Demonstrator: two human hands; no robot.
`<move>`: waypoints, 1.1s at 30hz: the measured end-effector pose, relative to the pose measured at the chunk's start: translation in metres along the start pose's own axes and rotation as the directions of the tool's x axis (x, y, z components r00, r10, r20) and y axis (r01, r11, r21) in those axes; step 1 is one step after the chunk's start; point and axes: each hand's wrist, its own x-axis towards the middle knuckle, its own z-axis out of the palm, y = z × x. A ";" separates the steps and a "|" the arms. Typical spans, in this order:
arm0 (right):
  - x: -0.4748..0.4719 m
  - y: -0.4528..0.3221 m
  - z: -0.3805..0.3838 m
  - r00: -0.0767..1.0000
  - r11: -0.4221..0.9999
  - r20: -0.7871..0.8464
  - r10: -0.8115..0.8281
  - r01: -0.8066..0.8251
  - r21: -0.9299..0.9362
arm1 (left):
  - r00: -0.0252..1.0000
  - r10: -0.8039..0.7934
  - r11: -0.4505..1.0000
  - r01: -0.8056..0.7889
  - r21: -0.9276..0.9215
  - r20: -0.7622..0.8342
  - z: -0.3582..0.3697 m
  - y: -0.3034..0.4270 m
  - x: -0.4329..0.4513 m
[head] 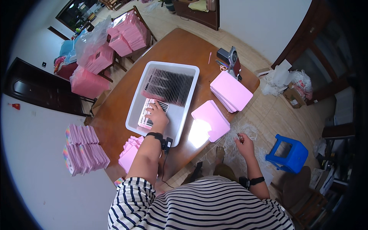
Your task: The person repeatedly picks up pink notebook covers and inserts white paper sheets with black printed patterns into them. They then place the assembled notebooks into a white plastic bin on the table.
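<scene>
My left hand (157, 115) reaches into a white plastic tub (132, 115) on the table. Its spread fingers lie over a pale pink card with rows of black strips (145, 116); whether they grip it cannot be told. Behind that card, many similar cards (169, 86) stand on edge in a close row. My right hand (245, 145) is off the table's near right edge, above the floor. Between its thumb and fingers is a small dark metal tool (241, 138), possibly tweezers, partly hidden by the fingers.
The brown wooden table (175, 46) bears two pink card stacks (231, 90), more pink cards (129, 156), packed sleeves (84, 149), orange-handled scissors (223, 67) and a propped phone-like device (234, 60). A blue plastic stool (290, 155) stands right; pink bundles (128, 33) fill chairs behind.
</scene>
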 end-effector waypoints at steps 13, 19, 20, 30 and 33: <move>-0.015 -0.009 -0.010 0.998 0.997 0.047 0.052 -0.049 -0.061 | 0.987 -0.150 0.898 0.157 -0.412 0.050 0.004 -0.025 0.015; -0.010 -0.048 -0.029 1.000 0.981 -0.011 -0.002 0.000 -0.193 | 0.997 -0.064 0.820 0.034 -0.571 -0.033 -0.018 -0.058 0.005; -0.007 -0.059 -0.028 0.997 0.984 0.005 -0.081 0.081 -0.156 | 0.997 -0.010 0.755 -0.045 -0.654 -0.081 -0.025 -0.069 0.001; -0.050 -0.265 0.015 0.768 0.781 0.203 -0.608 0.531 0.330 | 0.683 0.621 -0.580 0.071 -0.812 -0.384 -0.081 -0.100 -0.187; -0.073 -0.293 0.025 0.763 0.764 0.196 -0.616 0.516 0.388 | 0.617 0.664 -0.588 0.081 -0.805 -0.423 -0.085 -0.102 -0.225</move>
